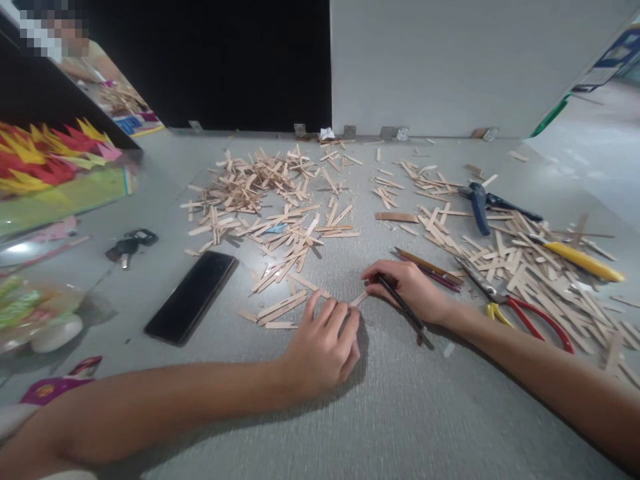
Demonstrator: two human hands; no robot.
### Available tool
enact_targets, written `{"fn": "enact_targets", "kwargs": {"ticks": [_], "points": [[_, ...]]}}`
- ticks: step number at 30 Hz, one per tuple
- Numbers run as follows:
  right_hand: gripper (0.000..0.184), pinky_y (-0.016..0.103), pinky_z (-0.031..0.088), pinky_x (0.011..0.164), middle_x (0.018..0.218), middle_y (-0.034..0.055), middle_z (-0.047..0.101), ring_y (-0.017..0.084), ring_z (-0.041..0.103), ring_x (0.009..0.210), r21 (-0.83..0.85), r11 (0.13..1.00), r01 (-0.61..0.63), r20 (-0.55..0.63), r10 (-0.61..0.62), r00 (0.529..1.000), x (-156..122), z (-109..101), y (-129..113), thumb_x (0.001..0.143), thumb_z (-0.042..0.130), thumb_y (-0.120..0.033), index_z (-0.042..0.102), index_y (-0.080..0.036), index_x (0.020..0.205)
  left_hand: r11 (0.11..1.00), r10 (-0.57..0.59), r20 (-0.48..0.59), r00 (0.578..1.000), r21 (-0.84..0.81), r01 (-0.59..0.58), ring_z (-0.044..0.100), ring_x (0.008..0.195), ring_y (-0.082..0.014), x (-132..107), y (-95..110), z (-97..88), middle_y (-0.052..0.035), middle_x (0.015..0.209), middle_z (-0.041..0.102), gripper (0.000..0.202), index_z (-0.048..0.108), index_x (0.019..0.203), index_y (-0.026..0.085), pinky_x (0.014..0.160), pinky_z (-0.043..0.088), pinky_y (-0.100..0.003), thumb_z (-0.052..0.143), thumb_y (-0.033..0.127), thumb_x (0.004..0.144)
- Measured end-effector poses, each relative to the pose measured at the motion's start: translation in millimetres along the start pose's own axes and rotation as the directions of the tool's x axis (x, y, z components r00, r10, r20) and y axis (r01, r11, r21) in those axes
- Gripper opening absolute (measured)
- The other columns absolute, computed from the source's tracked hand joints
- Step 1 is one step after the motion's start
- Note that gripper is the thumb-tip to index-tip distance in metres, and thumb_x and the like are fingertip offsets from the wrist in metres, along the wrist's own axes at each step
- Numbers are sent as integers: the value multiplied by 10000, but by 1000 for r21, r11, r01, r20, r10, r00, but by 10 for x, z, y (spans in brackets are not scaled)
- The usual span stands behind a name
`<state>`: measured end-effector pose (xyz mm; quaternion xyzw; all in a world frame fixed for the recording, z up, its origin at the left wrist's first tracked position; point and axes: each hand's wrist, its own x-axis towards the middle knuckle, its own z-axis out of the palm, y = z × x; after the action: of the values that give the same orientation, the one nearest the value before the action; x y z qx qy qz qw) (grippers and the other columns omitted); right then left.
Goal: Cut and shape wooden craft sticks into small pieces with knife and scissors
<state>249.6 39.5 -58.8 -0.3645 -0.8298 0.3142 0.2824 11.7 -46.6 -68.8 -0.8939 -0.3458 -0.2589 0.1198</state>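
My left hand (323, 343) rests on the grey table with its fingers bent and pressed together, pinching one end of a short wooden craft stick (359, 299). Opposite it, my right hand (413, 290) is closed, fingertips at the stick's other end. A black pen (400, 301) runs slantwise through the right hand, its lower end sticking out below the palm. Loose craft sticks (283, 307) lie just beyond my left fingers. Brown and dark red pencils (440, 273) lie beside my right hand.
Piles of craft sticks (255, 177) spread across the table. On the right are red-and-yellow-handled scissors (530, 320), a yellow cutter (583, 259) and blue-handled pliers (480, 207). A phone (193, 297) and keys (131, 245) lie left. Black and white panels (430, 67) stand behind; a person is beyond.
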Motion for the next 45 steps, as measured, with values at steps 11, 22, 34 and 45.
{"fn": "enact_targets", "kwargs": {"ticks": [11, 22, 34, 45], "points": [[199, 327, 568, 729, 877, 66, 794, 202, 726, 736, 24, 993, -113, -135, 116, 984, 15, 11, -103, 1065, 577, -342, 725, -210, 1058, 938, 202, -74, 977, -273, -215, 717, 1024, -245, -11, -49, -5, -111, 1075, 810, 311, 704, 1199, 74, 1161, 484, -507, 424, 58, 1064], [306, 231, 433, 448, 649, -11, 673, 109, 571, 490, 472, 824, -314, -50, 381, 923, 12, -1, -176, 924, 786, -467, 663, -201, 837, 938, -9, 216, 976, -337, 83, 589, 1434, -365, -12, -81, 31, -206, 1466, 697, 337, 691, 1306, 153, 1246, 384, -667, 443, 153, 1078], [480, 217, 369, 390, 501, -24, 609, 102, 539, 405, 421, 794, -438, 134, 424, 896, -27, 9, -249, 907, 825, -529, 557, -228, 646, 900, 103, 318, 942, -434, 48, 533, 1496, -359, 73, -308, 132, -171, 1590, 637, 470, 703, 1412, 215, 1273, 334, -713, 472, 53, 1036], [481, 208, 370, 383, 470, -39, 566, 96, 512, 388, 383, 827, -412, 94, 409, 908, 1, 34, -257, 926, 763, -499, 498, -247, 612, 897, 160, 326, 932, -443, 1, 433, 1629, -378, 62, -424, 213, -224, 1687, 528, 604, 678, 1454, 216, 1259, 343, -762, 407, -63, 992]]}}
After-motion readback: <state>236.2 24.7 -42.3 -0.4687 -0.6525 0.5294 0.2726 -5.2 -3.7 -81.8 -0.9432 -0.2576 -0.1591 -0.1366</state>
